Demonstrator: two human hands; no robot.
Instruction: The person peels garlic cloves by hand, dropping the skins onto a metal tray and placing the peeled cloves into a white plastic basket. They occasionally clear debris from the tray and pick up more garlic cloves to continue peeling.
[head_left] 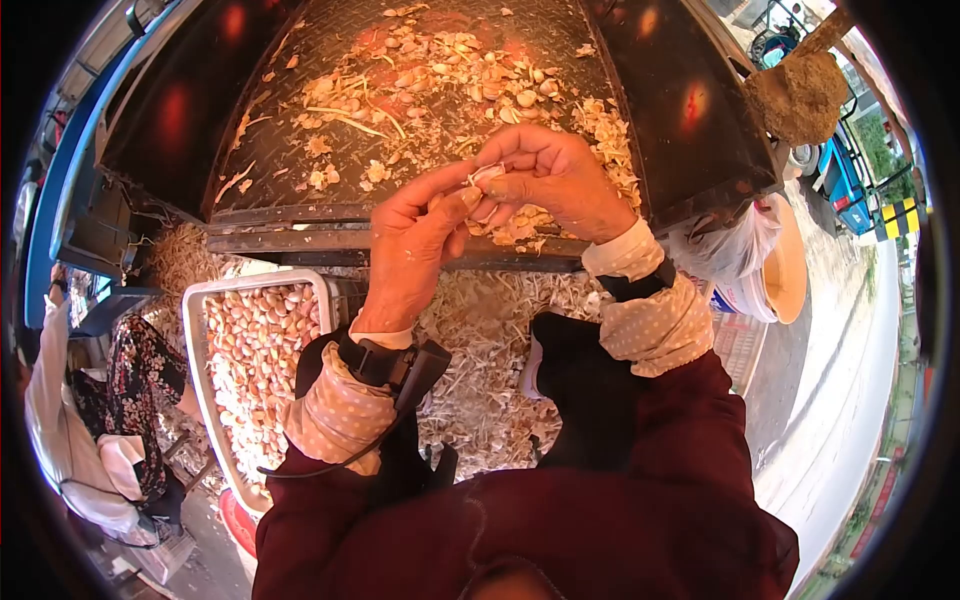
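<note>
My left hand (412, 238) and my right hand (565, 183) meet over the near edge of a dark metal tray (250, 150). Between their fingertips is a pale garlic clove (487, 174). Thumb and fingers of each hand are pinched on it, and part of it is hidden by them. Beyond the hands, loose garlic cloves (527, 98) lie among papery skins (375, 172) and thin dry stalks on the tray. Below my left hand, to the left, stands a white crate (193, 330) heaped with garlic cloves (262, 352).
Dark side panels (178, 100) flank the tray. At right stand a white bucket (785, 270) and a plastic bag (730, 240). Garlic skins (490, 380) litter the ground by my legs. A person in a flowered garment (145, 390) is at the left edge.
</note>
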